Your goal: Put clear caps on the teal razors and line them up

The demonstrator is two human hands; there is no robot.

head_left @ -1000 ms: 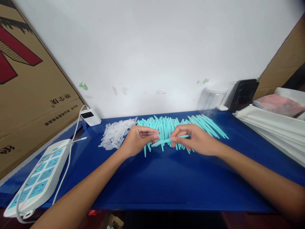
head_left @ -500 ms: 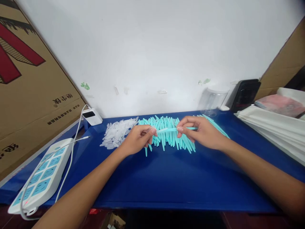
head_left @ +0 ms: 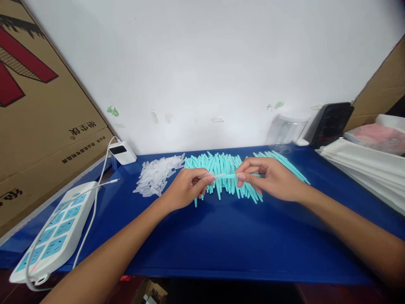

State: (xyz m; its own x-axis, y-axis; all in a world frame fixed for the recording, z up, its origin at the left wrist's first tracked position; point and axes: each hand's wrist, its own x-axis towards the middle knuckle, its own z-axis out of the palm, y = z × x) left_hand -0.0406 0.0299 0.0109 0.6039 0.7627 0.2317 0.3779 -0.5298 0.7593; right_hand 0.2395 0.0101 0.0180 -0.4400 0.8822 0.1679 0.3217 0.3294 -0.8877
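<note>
In the middle of the head view, my right hand (head_left: 268,176) pinches a slim teal plastic stick (head_left: 230,176), shaped like an eyebrow razor, between thumb and fingers. Its narrow end passes behind those fingers. My left hand (head_left: 190,187) is closed on a translucent white cap (head_left: 219,175), which meets the left end of the stick. How far the cap covers it I cannot tell. Just behind both hands lies a pile of similar teal sticks (head_left: 220,192). A heap of loose translucent caps (head_left: 153,175) sits to its left.
More teal sticks (head_left: 289,166) lie in a row at the right. Behind them stand a clear plastic jar (head_left: 286,133) and a black holder (head_left: 332,124). White sheets (head_left: 360,171) are stacked far right. A power strip (head_left: 57,232), cable and white device (head_left: 123,153) occupy the left side.
My left hand has shifted right, closer to my right hand, and the cap reaches farther along the teal stick. My right hand keeps its pinch. The view has shifted slightly.
</note>
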